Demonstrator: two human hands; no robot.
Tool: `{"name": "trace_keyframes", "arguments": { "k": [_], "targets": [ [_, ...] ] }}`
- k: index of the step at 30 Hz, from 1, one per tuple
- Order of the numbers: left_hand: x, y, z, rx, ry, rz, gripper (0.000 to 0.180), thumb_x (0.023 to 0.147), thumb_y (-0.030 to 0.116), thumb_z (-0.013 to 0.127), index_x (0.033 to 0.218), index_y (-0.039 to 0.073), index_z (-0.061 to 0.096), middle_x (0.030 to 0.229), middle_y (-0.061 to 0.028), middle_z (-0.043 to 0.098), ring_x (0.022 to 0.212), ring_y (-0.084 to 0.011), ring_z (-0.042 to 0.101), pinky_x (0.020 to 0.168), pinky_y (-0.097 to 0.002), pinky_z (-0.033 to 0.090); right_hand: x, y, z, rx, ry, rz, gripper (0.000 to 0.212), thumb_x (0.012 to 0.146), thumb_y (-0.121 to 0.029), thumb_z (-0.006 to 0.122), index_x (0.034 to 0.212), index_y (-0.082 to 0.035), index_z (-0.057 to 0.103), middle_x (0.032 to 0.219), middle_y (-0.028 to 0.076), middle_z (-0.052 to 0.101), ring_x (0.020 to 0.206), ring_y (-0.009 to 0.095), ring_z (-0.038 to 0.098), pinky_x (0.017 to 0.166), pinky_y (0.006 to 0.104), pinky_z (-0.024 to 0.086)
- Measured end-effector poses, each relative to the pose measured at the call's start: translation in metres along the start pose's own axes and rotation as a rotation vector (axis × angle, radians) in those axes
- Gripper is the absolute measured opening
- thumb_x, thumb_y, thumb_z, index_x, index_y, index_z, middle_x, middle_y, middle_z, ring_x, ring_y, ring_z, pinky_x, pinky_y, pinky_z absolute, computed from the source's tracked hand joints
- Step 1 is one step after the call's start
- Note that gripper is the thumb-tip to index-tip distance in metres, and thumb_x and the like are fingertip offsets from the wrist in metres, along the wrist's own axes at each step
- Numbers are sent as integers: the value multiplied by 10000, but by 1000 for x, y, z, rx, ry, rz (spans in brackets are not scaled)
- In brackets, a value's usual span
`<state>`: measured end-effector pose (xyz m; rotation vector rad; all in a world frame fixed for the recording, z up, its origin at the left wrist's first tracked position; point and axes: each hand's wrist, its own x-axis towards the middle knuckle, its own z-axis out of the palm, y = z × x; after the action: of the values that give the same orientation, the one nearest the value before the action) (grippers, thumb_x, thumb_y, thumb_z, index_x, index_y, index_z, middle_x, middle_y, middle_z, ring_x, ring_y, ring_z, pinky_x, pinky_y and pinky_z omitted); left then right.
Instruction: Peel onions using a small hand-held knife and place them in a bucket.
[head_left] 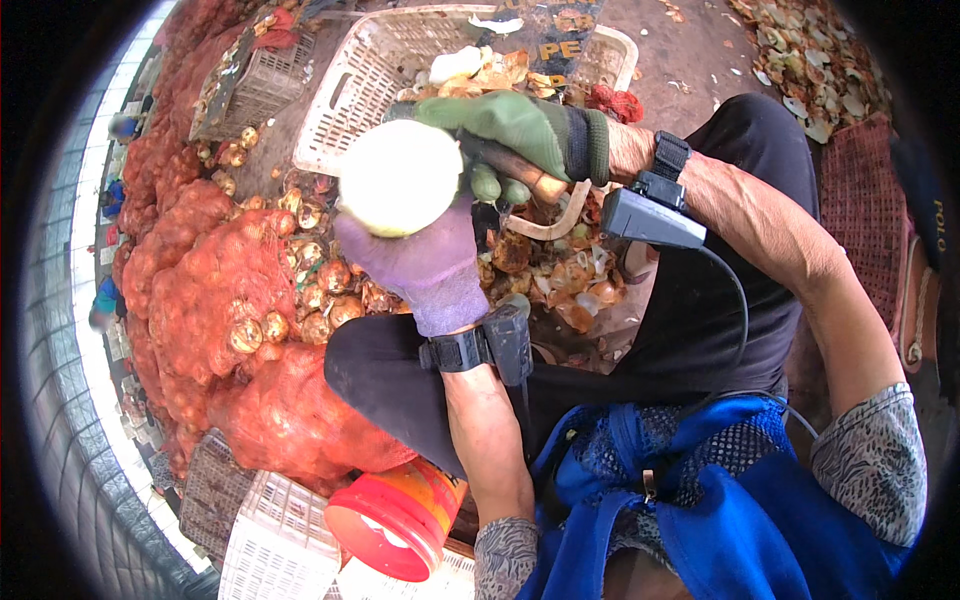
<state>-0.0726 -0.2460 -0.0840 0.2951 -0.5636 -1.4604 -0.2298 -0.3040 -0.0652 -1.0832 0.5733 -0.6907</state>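
Left hand: I see my left hand (425, 262) in a purple fabric glove, fingers closed under the round, pale yellow peeled onion (400, 178), holding it up in front of me.
Right hand: my right hand (520, 135) in a green fabric glove is closed around a brown wooden handle (520, 170); I cannot see a blade.
Onion place: it is above my lap, just before the white plastic basket (360, 80).
Left side: 1 pile of orange mesh sacks (210, 290) full of unpeeled onions.
Ground: brown onion skins (555, 275) lie below my hands.
Near my knee: 1 red plastic jar (395, 515).
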Motion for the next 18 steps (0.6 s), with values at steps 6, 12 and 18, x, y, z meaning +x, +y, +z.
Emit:
{"name": "trace_keyframes", "arguments": {
  "k": [6, 12, 18],
  "targets": [
    [-9, 3, 10, 260, 236, -102, 632, 824, 307, 637, 1320, -10, 405, 1248, -216, 499, 1093, -344, 556, 846, -540, 522, 5, -21, 4, -204, 133, 18, 325, 829, -306, 695, 1005, -44, 620, 682, 44, 615, 473, 85, 545, 362, 234, 426],
    [-13, 4, 18, 734, 224, 132, 675, 757, 179, 691, 1338, 27, 380, 1243, -156, 482, 1143, -309, 507, 905, -556, 486, -5, -36, 26, -535, 304, -66, 365, 774, -219, 725, 1082, -78, 586, 625, -11, 556, 454, 42, 462, 378, 209, 334],
    [-16, 9, 30, 901, 197, 238, 769, 621, 78, 693, 1334, 27, 409, 1243, -141, 471, 1141, -258, 494, 955, -370, 441, 6, -4, 16, -778, 439, -488, 374, 735, -172, 686, 1079, -69, 581, 711, 50, 620, 579, 140, 576, 545, 310, 479]
  ]
}}
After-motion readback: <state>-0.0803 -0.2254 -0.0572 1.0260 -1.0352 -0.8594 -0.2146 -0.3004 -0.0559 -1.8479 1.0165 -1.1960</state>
